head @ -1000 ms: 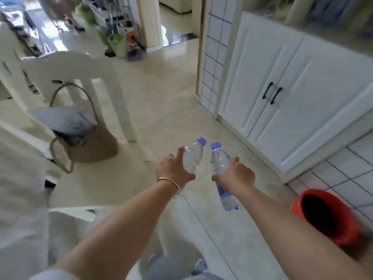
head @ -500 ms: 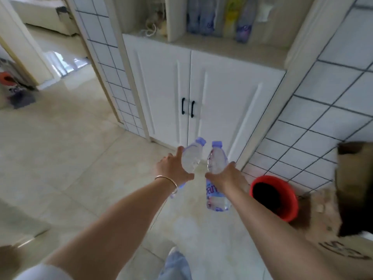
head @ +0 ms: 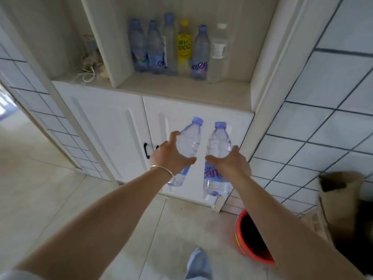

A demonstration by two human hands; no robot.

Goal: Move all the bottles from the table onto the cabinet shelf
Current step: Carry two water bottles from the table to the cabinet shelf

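My left hand (head: 171, 156) grips a clear water bottle (head: 188, 141) with a purple cap, tilted to the right. My right hand (head: 230, 163) grips a second clear bottle (head: 219, 142) with a purple cap and purple label, held nearly upright. Both bottles hang in front of the white cabinet doors, below the open cabinet shelf (head: 181, 87). Several bottles stand in a row at the back of that shelf, among them a yellow bottle (head: 184, 47) and a purple-label bottle (head: 200, 55). The table is out of view.
A red bucket (head: 240, 229) stands on the floor at the lower right, next to a brown paper bag (head: 339, 188). Tiled walls flank the cabinet. A cord and small items (head: 88, 67) lie in the left shelf compartment. Black door handles (head: 146, 150) sit behind my left hand.
The view has swung from the chair and floor to face the cabinet, which is now close, with the shelf in full view. Both hands have kept their bottles and raised them slightly.
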